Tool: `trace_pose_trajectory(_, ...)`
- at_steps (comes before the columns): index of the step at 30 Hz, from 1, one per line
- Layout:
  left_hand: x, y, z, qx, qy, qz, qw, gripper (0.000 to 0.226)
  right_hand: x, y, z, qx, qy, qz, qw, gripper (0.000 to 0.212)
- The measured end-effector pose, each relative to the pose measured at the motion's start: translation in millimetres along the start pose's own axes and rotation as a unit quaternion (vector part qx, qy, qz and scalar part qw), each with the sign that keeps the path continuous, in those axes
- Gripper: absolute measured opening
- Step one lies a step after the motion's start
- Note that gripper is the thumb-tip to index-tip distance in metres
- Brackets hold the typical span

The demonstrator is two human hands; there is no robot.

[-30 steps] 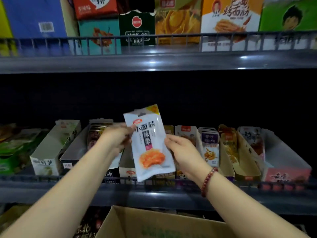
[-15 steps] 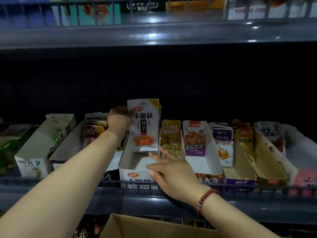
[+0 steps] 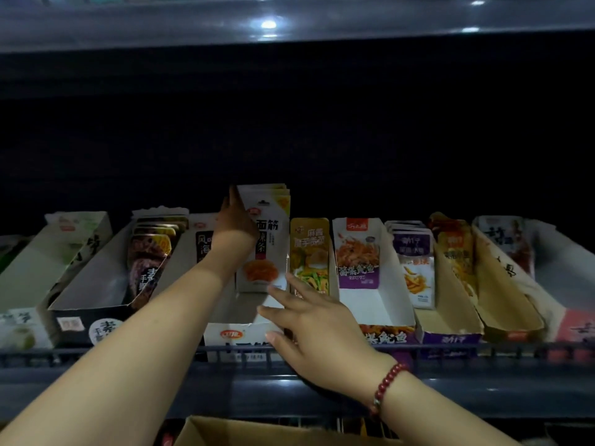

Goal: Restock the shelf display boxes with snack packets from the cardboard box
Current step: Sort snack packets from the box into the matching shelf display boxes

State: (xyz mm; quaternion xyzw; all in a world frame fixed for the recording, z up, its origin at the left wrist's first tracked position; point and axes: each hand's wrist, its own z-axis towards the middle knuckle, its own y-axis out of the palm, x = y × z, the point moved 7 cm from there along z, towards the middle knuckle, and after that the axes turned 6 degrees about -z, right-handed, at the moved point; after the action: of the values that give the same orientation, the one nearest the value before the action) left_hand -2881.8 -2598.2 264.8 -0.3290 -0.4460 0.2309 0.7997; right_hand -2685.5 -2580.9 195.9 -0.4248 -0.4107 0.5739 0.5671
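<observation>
Now the person is putting a white snack packet into the white display box in the middle of the shelf, so the step in hand looks like setting the packets upright. The left hand reaches far in and holds the packet by its left edge, with a finger pointing up toward 12 o'clock beside it. The right hand is spread wide, fingers straight, touching the box's front right corner as if to keep it from sliding. Next, I think, the left hand should let go gently so the packet stays standing, then go down to the cardboard box at 6 o'clock for more. Only the top edge of that box shows, so I cannot see what is left inside. The back of the shelf is very dark, and the left fingers behind the packet are hidden.
</observation>
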Motion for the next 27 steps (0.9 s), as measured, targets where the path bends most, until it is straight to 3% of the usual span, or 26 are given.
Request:
trace_pose_trajectory(4,3,16,0,-0.052,0.027,0.082,0.995,0.081,-1,1,-1,0.006,-0.003,-0.005,1.000,0.047)
trace_pose_trajectory(7,2,19,-5,-0.064,0.025,0.020,0.997,0.073,-2,-1,-1,0.006,-0.010,-0.004,1.000,0.047)
trace_pose_trajectory(12,10,-11,-51,0.008,0.143,-0.068,0.987,0.039,0,1,-4,0.043,-0.022,-0.038,0.998,0.046)
trace_pose_trajectory(19,7,-49,-155,-0.018,0.156,-0.138,0.978,0.023,-14,-26,-62,0.071,-0.002,-0.065,0.995,0.040)
trace_pose_trajectory(22,4,-50,-211,-0.072,0.114,-0.183,0.974,0.020,-16,-36,-111,0.061,0.007,-0.026,0.998,0.037)
trace_pose_trajectory(27,-7,-11,-304,-0.245,0.018,-0.194,0.950,0.022,-9,-34,-201,0.013,0.031,-0.027,0.999,0.033)
